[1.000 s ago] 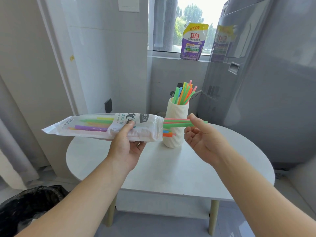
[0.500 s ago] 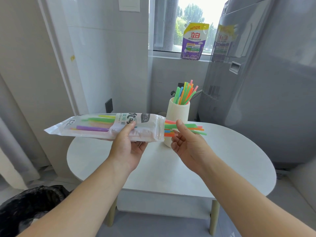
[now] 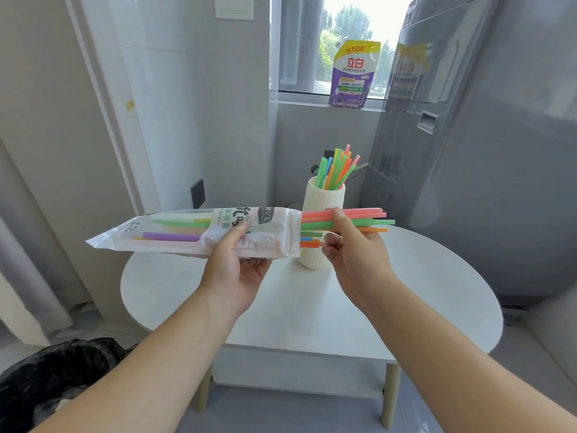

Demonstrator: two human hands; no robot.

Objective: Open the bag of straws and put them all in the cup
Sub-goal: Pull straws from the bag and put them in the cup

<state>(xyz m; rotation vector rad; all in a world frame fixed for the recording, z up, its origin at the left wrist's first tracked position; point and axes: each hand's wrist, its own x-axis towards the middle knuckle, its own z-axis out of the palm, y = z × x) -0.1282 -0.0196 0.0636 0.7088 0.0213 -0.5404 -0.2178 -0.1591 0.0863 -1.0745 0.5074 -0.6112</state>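
Head view: two bare forearms reach forward over a white oval desk [image 3: 406, 292].

The left hand [image 3: 237, 270] holds a long clear plastic bag [image 3: 175, 235] level in the air above the far left part of the desk. The thumb lies on top and the fingers curl underneath, gripping the bag at its printed label, near the open right end. Green, purple, yellow and pink straws lie lengthwise inside.

A handful of pulled straws [image 3: 368, 221], pink, green and orange, sticks out of the bag's open end and points right. The right hand [image 3: 352, 254] pinches them just beside the mouth of the bag, thumb over the top and curled fingers below. A few shorter orange and blue ends poke out of the bag beneath that grip.

Behind the hands, a ribbed cream cup [image 3: 324, 201] stands upright on the desk. It holds a bunch of standing straws [image 3: 337, 170] in green, orange, pink, yellow and blue, leaning slightly right.

A tall grey refrigerator [image 3: 484, 151] fills the right side. A purple and yellow pouch [image 3: 352, 76] stands on the windowsill beyond the cup. A dark socket [image 3: 197, 192] sits on the wall to the left. A black bin bag [image 3: 46, 376] shows at the lower left.
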